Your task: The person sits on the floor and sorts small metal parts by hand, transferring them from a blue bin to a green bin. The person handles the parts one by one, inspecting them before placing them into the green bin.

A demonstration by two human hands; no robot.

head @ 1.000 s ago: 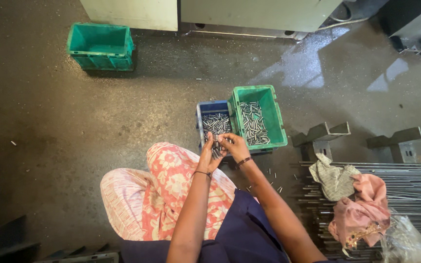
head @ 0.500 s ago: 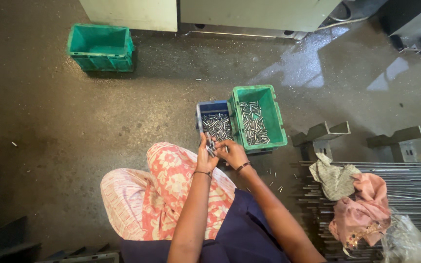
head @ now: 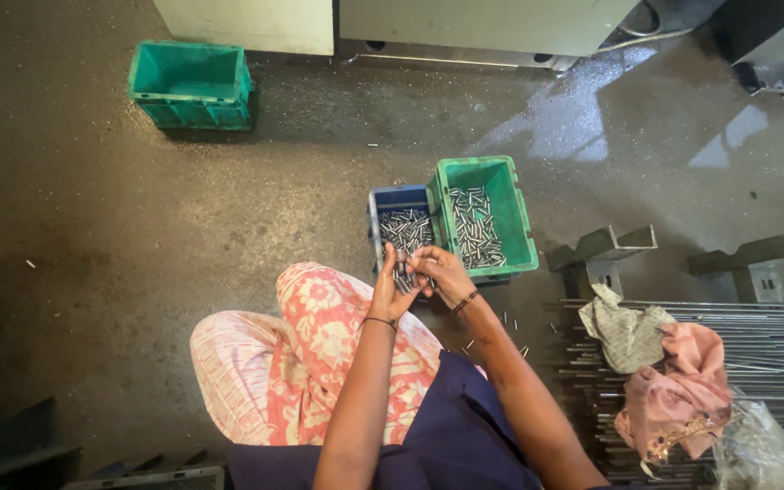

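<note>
The person sat on the floor (head: 138, 227) with both hands raised together over the near end of a blue tray (head: 401, 227). The left hand (head: 390, 292) and the right hand (head: 437, 272) met fingertip to fingertip, both closed on small metal pins (head: 409, 266) held between them; how many pins could not be told. The blue tray held a heap of like pins and stood touching a green tray (head: 487, 218), which also held pins. A few loose pins lay on the floor just right of the right forearm. A second green tray (head: 191, 86) stood well apart at upper left. Metal rods (head: 773, 349) lay at right, with rags (head: 673, 381) on them.
</note>
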